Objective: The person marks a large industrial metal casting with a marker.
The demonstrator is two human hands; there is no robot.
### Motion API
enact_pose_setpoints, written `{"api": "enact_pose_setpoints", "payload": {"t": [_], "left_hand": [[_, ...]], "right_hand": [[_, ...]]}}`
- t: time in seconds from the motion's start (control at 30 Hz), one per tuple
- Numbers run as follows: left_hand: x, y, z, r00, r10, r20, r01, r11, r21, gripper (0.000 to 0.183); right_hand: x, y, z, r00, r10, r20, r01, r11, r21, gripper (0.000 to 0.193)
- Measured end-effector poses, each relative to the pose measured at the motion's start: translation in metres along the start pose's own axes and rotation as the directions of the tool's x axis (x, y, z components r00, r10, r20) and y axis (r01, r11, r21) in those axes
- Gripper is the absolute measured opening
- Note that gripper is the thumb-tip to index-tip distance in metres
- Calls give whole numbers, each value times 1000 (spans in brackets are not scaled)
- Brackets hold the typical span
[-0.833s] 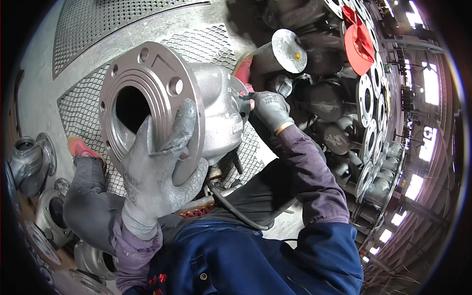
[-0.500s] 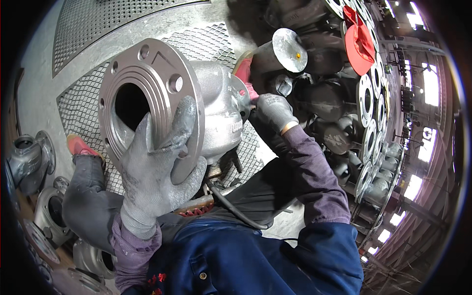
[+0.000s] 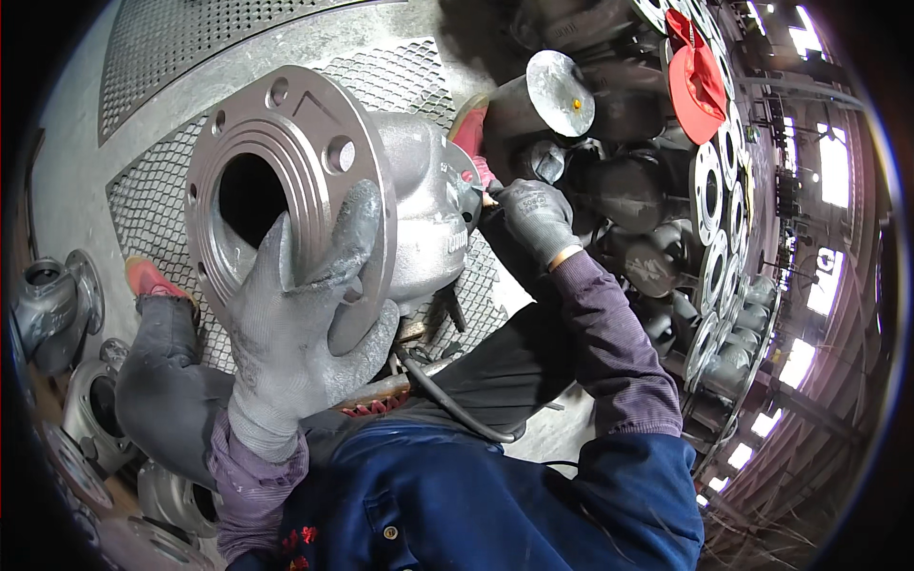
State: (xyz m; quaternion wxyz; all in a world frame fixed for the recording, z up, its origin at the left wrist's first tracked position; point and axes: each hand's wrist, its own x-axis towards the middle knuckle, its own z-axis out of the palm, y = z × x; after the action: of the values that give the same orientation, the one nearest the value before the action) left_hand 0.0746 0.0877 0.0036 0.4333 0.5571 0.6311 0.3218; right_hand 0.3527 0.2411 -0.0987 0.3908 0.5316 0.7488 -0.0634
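Observation:
A large grey cast-metal flanged valve body (image 3: 419, 238) stands in front of me, its wide round flange with bolt holes turned up toward the left. My left hand (image 3: 305, 324), in a grey work glove, is wrapped round the near edge of that flange, some fingers over its face and some behind. Beside the smaller flange on the right, my gloved right hand (image 3: 538, 221) is closed, fingers curled. A small pale tip shows at its fingers, next to the flange's edge; what it holds is too small to make out.
Several grey castings (image 3: 638, 190) are stacked at the right, with a red cap (image 3: 697, 90) lying on them. More flanged castings (image 3: 100, 404) stand at the lower left. Metal mesh (image 3: 152, 190) covers part of the floor. A black hose (image 3: 447, 404) runs across near my lap.
The valve body and my left hand have shifted very slightly left in view. My right hand stays by the smaller flange, its wrist turned a little.

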Motion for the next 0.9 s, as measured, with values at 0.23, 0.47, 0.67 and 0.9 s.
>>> {"api": "enact_pose_setpoints", "payload": {"t": [0.23, 0.47, 0.67, 0.9], "left_hand": [[3, -4, -4, 966, 252, -53, -233, 942, 240, 70], [3, 1, -7, 973, 229, -41, -205, 926, 316, 77], [2, 3, -5, 975, 210, -75, -185, 950, 251, 77], [5, 0, -5, 948, 296, -120, -256, 928, 270, 79]], "right_hand": [[-1, 8, -4, 994, -91, -63, 93, 995, 42, 27], [20, 24, 13, 967, -164, -196, 196, 968, 154, 26], [14, 22, 10, 987, -154, -38, 158, 977, 147, 30], [0, 10, 12, 979, -159, -128, 173, 979, 107, 24]]}}
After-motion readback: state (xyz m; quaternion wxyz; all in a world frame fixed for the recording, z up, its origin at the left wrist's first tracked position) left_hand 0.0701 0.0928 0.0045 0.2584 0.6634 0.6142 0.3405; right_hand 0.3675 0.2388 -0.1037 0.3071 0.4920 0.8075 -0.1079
